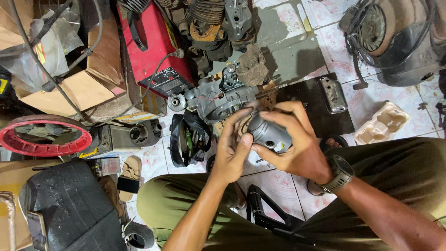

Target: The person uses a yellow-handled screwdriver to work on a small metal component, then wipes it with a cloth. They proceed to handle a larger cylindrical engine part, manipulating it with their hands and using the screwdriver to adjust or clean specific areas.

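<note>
A grey metal piston [268, 134] is held between both hands above the tiled floor, in the middle of the head view. My right hand [297, 144], with a watch on the wrist, wraps around it from the right. My left hand [232, 151] touches its left end, thumb pressed on the rim. Just beyond the hands a grey engine casing [218, 98] lies on the floor, its cylinder side turned toward the piston.
A red machine case [155, 49] and several engine cylinders [211, 23] lie at the back. A black mat [320, 109] carries a chrome cover [332, 94]. An open black tool pouch [188, 139] lies left of the hands, with a red ring [44, 135] and cardboard boxes [79, 88] at far left.
</note>
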